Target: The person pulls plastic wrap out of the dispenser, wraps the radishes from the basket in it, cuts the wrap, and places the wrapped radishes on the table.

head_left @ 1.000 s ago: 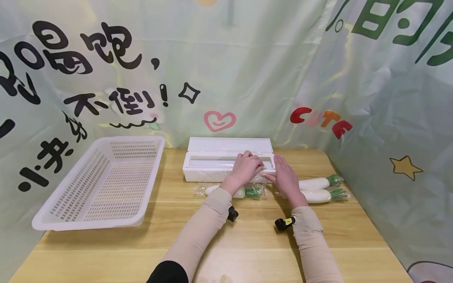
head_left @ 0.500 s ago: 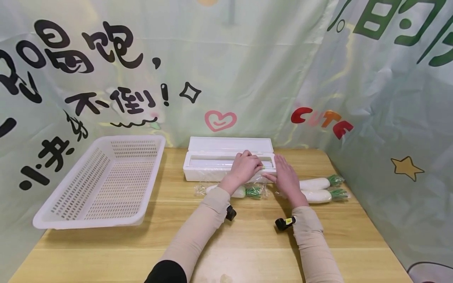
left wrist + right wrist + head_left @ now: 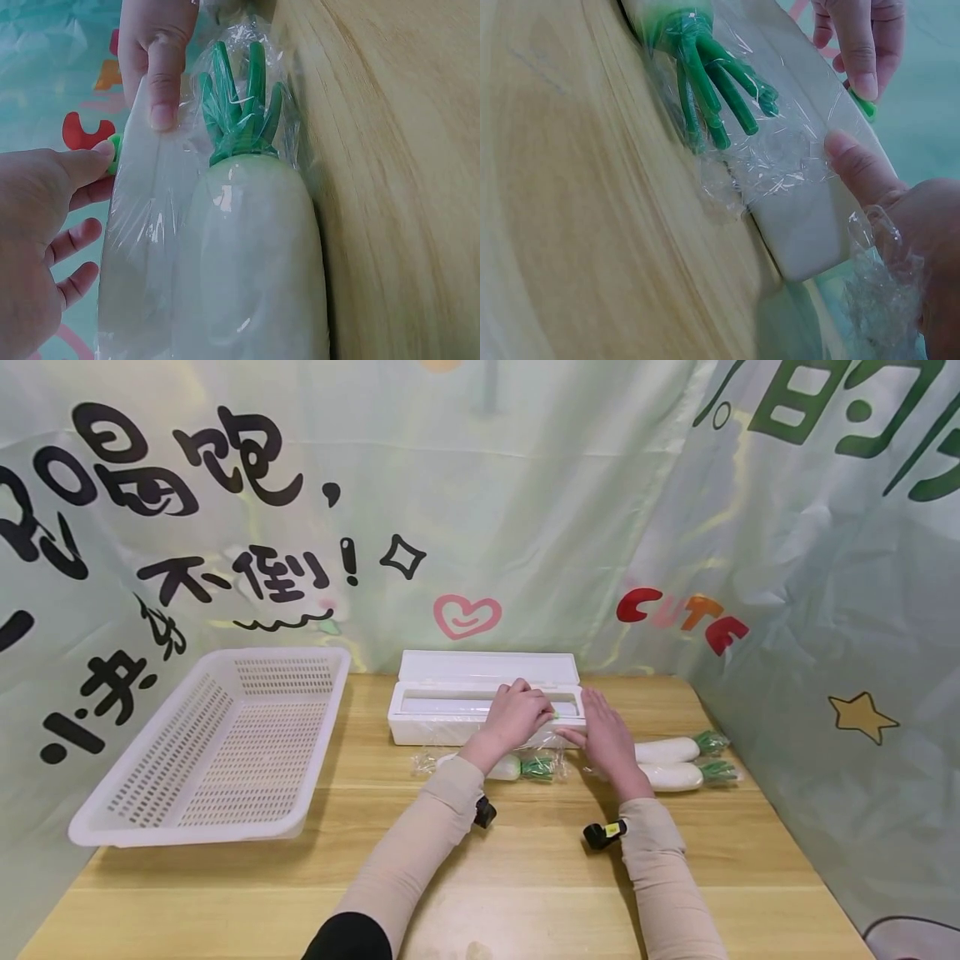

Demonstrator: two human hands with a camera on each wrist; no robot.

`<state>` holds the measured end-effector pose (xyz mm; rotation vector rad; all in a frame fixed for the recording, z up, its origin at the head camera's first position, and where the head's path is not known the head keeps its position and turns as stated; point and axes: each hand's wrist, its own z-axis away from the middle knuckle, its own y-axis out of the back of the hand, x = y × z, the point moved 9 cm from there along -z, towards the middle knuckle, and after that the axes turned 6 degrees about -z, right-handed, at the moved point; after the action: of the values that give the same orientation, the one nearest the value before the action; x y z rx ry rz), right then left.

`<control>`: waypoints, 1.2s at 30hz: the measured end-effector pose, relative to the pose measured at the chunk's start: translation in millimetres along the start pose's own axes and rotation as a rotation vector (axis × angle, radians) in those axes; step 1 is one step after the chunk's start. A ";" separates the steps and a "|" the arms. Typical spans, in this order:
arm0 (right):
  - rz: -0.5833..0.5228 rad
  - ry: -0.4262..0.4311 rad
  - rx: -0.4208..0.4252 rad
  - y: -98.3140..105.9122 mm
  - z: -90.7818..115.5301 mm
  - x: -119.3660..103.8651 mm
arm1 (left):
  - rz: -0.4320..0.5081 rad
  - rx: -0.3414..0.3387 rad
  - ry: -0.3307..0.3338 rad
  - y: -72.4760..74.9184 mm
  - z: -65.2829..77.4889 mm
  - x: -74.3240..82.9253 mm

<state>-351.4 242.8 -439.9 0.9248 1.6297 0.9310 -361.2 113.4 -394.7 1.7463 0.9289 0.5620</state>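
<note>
A white cling film dispenser [image 3: 427, 732] lies lengthwise at the back of the table with its lid [image 3: 487, 667] raised. Thumb and index finger of my left hand [image 3: 517, 717] pinch a small green slider [image 3: 115, 154] at the dispenser's top front edge, near its right end. My right hand [image 3: 607, 739] holds that end, the thumb pressing on the front wall and the fingers stretched along the side. Clear film [image 3: 780, 161] hangs over the front. Just before the dispenser lies a white radish [image 3: 251, 255] with green stalks, wrapped in film and partly hidden by my left wrist.
Two more white radishes with green tops, a rear one [image 3: 667, 749] and a front one [image 3: 675, 776], lie to the right of my right hand. A white perforated basket [image 3: 318, 752] stands at the left. A printed cloth [image 3: 525, 527] hangs close behind the table.
My left wrist has shifted slightly to the left, its fingers still at the green slider. The right hand, dispenser and radishes have stayed in place.
</note>
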 end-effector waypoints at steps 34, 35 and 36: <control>-0.041 -0.007 -0.031 -3.9 -1.5 6.2 | 0.039 0.074 0.067 19.9 60.4 -79.3; -0.043 -0.006 -0.030 -4.4 -1.8 5.6 | 0.047 0.077 0.070 20.6 62.5 -81.7; -0.043 -0.004 -0.027 -4.9 -2.0 5.0 | 0.052 0.077 0.074 21.2 64.8 -84.5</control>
<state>-355.0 245.0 -445.8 0.8695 1.6237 0.9193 -356.5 4.9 -393.1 1.8336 0.9706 0.6359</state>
